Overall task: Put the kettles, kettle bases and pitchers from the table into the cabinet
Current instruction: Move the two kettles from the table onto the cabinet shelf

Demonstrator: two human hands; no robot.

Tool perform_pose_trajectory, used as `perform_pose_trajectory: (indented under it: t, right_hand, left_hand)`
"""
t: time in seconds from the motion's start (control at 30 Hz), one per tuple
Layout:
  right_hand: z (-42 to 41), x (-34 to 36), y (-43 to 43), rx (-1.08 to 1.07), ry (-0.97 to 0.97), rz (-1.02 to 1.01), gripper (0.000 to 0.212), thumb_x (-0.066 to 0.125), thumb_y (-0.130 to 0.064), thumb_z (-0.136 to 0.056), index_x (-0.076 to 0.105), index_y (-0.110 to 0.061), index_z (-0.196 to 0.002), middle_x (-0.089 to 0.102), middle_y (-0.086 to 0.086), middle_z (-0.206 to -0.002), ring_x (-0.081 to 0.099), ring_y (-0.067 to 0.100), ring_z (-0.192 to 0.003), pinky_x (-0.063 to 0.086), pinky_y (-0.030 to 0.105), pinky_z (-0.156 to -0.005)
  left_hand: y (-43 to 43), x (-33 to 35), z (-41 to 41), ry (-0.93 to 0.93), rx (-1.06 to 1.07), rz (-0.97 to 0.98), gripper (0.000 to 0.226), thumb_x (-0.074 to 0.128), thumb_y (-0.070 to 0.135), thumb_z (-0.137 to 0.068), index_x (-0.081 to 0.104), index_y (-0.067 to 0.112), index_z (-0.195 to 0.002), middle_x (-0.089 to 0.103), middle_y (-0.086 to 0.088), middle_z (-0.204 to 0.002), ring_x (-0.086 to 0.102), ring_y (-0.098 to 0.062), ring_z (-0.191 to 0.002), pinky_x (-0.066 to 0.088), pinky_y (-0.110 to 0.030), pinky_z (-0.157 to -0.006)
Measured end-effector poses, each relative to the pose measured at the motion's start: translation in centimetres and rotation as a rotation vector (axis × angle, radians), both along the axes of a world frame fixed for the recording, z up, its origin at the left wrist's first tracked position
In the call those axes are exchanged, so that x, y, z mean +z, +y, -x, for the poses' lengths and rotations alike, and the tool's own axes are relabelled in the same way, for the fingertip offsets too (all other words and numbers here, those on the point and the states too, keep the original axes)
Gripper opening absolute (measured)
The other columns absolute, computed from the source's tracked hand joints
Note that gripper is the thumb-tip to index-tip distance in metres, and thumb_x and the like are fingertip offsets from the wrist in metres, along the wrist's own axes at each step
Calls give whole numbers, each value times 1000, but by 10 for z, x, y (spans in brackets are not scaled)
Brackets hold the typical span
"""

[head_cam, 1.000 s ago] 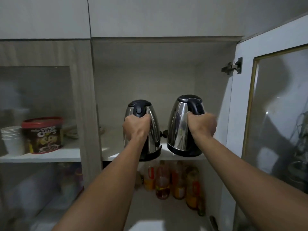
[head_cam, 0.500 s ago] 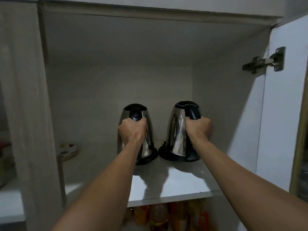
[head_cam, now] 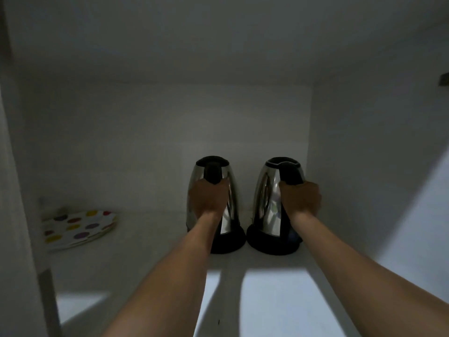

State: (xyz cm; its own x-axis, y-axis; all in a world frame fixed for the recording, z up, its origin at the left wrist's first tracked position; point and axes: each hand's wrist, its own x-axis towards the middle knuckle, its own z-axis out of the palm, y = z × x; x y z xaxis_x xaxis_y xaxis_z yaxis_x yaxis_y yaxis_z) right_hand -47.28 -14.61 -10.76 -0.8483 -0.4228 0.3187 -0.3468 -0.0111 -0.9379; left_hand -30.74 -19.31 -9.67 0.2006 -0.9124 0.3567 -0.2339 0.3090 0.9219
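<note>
my left hand (head_cam: 207, 200) is wrapping tight around the black handle of the left kettle (head_cam: 227, 190), and my right hand (head_cam: 300, 198) is gripping the handle of the right kettle (head_cam: 267, 198). both are sitting side by side, deep on the cabinet shelf (head_cam: 150, 254), apparently on black bases. i'm judging the steel slick and rigid, so the handles are giving the surest hold. spotted plates (head_cam: 79, 227) are lying well apart to the left.

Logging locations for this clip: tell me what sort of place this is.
Likely inside a home kitchen cabinet: a white shelf with white walls holds two steel electric kettles, each gripped by the hands, beside a stack of polka-dot plates.
</note>
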Motion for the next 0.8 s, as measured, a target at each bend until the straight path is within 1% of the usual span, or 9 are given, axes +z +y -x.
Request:
perform_pose_trajectory:
  t: [0.07, 0.1, 0.2, 0.27, 0.37, 0.47, 0.6, 0.7, 0.8]
  right_hand:
    - [5, -3, -10, 20, -3, 13, 30, 69, -31, -80, 71, -3, -89, 72, 19, -89, 70, 37, -84, 51, 37, -68]
    - [8, -3, -15, 37, -3, 14, 31, 69, -31, -79, 70, -2, -90, 72, 20, -90, 70, 37, -85, 51, 37, -67]
    - [12, 2, -25, 72, 7, -31, 32, 67, -30, -80, 67, -2, -96, 70, 17, -94, 69, 36, -86, 51, 36, -66]
    - [13, 4, -31, 105, 17, -51, 30, 66, -27, -80, 65, -2, -96, 70, 17, -93, 69, 36, -84, 49, 35, -63]
    - [14, 7, -37, 141, 13, -75, 31, 65, -25, -79, 64, -2, -100, 70, 18, -95, 70, 37, -84, 57, 39, -67]
    - [13, 8, -37, 175, 23, -90, 32, 64, -22, -78, 63, -2, -104, 70, 22, -98, 70, 39, -86, 56, 39, -65]
    - [10, 13, -33, 207, 31, -102, 23, 62, -19, -78, 56, -8, -97, 67, 19, -94, 63, 32, -75, 47, 32, -58]
    - [4, 11, -28, 215, 49, -137, 30, 63, -20, -76, 57, -4, -101, 69, 20, -99, 67, 33, -79, 50, 33, -62]
    - [1, 3, -21, 138, 39, -152, 43, 65, -25, -79, 61, 1, -113, 70, 21, -103, 70, 38, -90, 59, 41, -73]
  left_hand:
    - [-10, -5, 2, 25, 24, -7, 36, 62, 27, -86, 48, 14, -56, 49, 3, -55, 47, -12, -50, 32, -20, -43]
    - [-13, -5, 3, 33, 33, -15, 35, 62, 27, -87, 50, 12, -57, 52, 1, -56, 49, -13, -51, 33, -21, -44]
    - [-24, -1, 6, 61, 17, -37, 31, 63, 32, -83, 67, 2, -76, 68, -10, -74, 63, -26, -68, 45, -25, -60]
    - [-29, 1, 6, 61, -11, -50, 35, 63, 33, -81, 71, -1, -83, 71, -13, -78, 67, -29, -71, 48, -28, -60]
    - [-32, 2, 6, 40, -58, -43, 34, 61, 30, -79, 69, -3, -80, 71, -18, -74, 70, -33, -64, 57, -35, -56]
    - [-31, 2, 6, 1, -86, -30, 30, 60, 25, -80, 66, -4, -77, 70, -19, -73, 66, -32, -57, 58, -36, -57]
    - [-25, -1, 10, -30, -77, -22, 34, 57, 30, -74, 68, -1, -78, 72, -18, -75, 71, -36, -69, 62, -45, -66]
    - [-16, 1, 10, -73, -88, -39, 32, 57, 27, -77, 68, -1, -87, 72, -18, -80, 72, -36, -73, 62, -45, -68]
    - [-5, 1, 12, -132, -115, -44, 30, 56, 22, -82, 67, -3, -94, 72, -18, -82, 72, -34, -72, 62, -43, -66]
